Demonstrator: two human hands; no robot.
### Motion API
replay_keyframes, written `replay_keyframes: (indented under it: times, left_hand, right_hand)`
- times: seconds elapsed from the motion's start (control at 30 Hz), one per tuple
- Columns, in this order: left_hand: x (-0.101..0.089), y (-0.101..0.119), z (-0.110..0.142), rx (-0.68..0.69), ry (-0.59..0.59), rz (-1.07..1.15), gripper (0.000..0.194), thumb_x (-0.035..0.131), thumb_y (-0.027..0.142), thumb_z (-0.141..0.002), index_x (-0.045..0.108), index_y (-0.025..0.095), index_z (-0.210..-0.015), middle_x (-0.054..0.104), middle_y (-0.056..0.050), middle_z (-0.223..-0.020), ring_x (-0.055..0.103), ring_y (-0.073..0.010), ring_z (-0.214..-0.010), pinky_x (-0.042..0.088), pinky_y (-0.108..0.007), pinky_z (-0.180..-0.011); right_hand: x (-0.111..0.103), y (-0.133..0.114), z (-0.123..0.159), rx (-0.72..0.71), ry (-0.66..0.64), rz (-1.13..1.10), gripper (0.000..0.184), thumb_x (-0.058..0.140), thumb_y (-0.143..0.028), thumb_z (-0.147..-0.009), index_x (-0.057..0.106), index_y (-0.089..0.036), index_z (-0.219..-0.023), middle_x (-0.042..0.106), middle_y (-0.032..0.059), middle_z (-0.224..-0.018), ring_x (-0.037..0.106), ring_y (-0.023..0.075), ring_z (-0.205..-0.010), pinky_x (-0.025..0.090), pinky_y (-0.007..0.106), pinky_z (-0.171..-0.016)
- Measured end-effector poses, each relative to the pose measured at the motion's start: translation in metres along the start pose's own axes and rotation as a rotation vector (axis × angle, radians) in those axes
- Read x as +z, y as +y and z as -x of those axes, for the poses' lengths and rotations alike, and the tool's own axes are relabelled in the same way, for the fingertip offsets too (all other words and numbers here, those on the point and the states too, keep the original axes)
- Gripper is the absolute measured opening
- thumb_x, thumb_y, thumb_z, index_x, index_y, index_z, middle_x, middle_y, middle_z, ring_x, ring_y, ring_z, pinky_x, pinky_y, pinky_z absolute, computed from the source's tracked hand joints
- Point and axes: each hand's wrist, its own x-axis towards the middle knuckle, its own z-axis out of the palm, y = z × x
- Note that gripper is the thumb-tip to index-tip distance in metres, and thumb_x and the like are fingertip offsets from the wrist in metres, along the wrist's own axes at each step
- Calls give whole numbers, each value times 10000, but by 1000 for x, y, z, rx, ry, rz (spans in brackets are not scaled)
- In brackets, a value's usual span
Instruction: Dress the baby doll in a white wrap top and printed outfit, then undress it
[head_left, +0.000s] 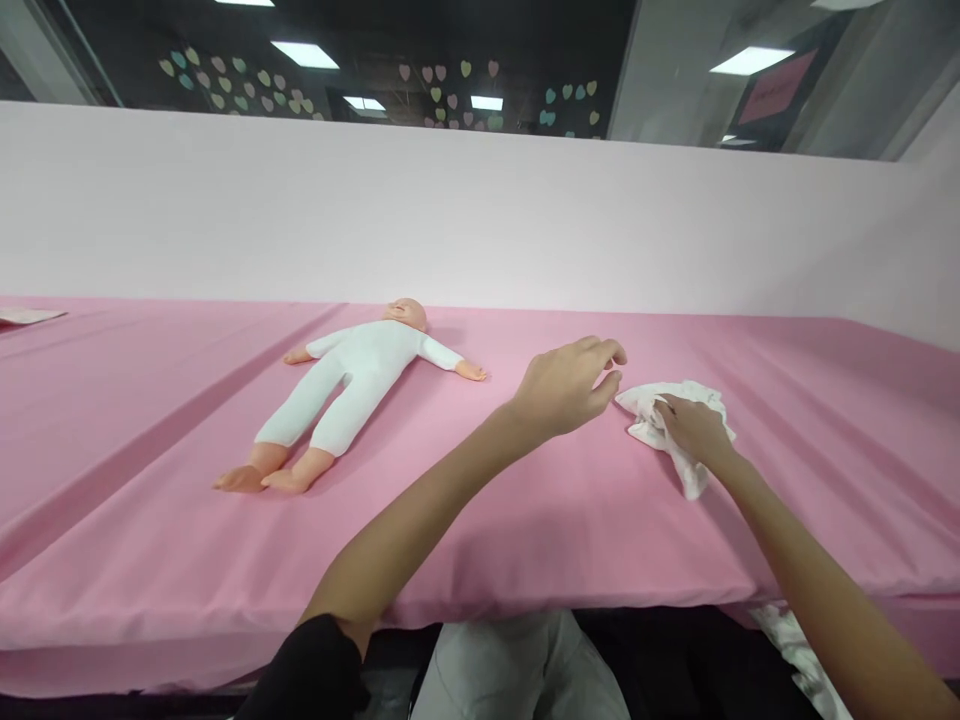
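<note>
- The work in hand appears to be handling a crumpled, soft white fabric piece with a ruffled edge (643, 402), lying on the right part of the desk draped in smooth pink cloth (555, 545).
- The right hand (696, 430) is closed on that fabric, thumb and fingers pinching its bunched middle; a loose fold trails toward the desk's near edge.
- The left hand (566, 385) is empty, its fingers loosely curved and thumb apart, just beside the fabric's left corner; it seems not to touch it.
- A bald plastic baby doll in a pale white long-sleeved suit (369, 358) lies on its back to the left, arms spread, head toward the plain white wall (450, 220), well apart from the fabric.
- As a judgement, the next move calls for a steady right-hand pinch and a free edge within the left hand's reach, since the bunched folds could hide the fabric's shape.
</note>
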Motion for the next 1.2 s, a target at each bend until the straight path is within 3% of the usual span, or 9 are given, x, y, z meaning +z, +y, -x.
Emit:
replay_keyframes:
  times: [0.13,0.23,0.3,0.4,0.6,0.73,0.87,1.03,1.2]
  left_hand:
    - [-4,-10,-15,-22,46,-34,233,420,293,-880,536,242,-1075,607,-32,-1130,580,-189,-999,483,-338,-817]
    - [-8,-29,-25,-71,198,52,389,467,392,-875,423,253,-1236,478,-88,-1322,481,-245,-1192,447,-398,-934]
    - [-14,-46,-31,-80,326,165,505,471,465,-874,317,271,-1314,395,-101,-1392,396,-266,-1285,406,-434,-990]
    - [-34,-69,-32,-39,428,340,517,430,503,-892,272,271,-1327,449,-79,-1331,404,-255,-1289,388,-454,-1005]
    - [-93,-91,-1,-17,564,424,580,637,542,-737,433,270,-1207,589,-31,-1135,518,-252,-1157,455,-424,-950]
    - [-109,-97,8,-28,659,508,566,745,463,-638,500,314,-1126,625,-2,-976,568,-234,-1022,493,-405,-888]
    - [-104,-95,0,-90,753,637,228,589,397,-784,572,291,-986,618,-6,-905,578,-198,-911,478,-411,-882]
    - [-94,-92,-5,-185,740,606,86,553,377,-781,584,339,-852,624,14,-832,567,-205,-915,444,-431,-899]
    - [-89,-89,-4,-186,759,615,120,602,381,-738,554,363,-846,584,36,-687,561,-189,-873,468,-389,-836]
  right_hand:
    - [-50,-20,-27,51,405,-56,300,320,-272,-893,596,-167,-836,584,92,-685,548,243,-673,341,340,-645]
    - [-98,-65,-39,-63,764,-491,309,338,-285,-892,469,-202,-625,447,6,-558,461,177,-573,304,292,-582]
    - [-124,-105,-37,-264,844,-835,311,381,-310,-887,422,-215,-593,415,-14,-563,442,157,-569,310,277,-570]
    - [-143,-162,-22,-607,633,-1335,287,419,-372,-900,486,-218,-668,471,-11,-619,457,146,-584,348,272,-573]
    - [-136,-214,-10,-605,328,-1574,335,522,-245,-820,351,-205,-534,315,-32,-560,325,101,-531,277,242,-498]
    - [-123,-220,-21,-487,301,-1590,388,528,-184,-776,268,-202,-489,223,-38,-548,251,81,-500,205,228,-448]
    - [-118,-216,-26,-429,335,-1600,404,506,-151,-777,212,-202,-505,190,-39,-541,235,80,-483,217,223,-436]
    - [-124,-200,-23,-458,448,-1531,391,463,-101,-765,169,-198,-526,138,-34,-563,202,78,-487,175,232,-442]
    - [-127,-187,-21,-517,494,-1430,361,458,-75,-736,210,-198,-506,130,-38,-578,151,67,-524,106,250,-475]
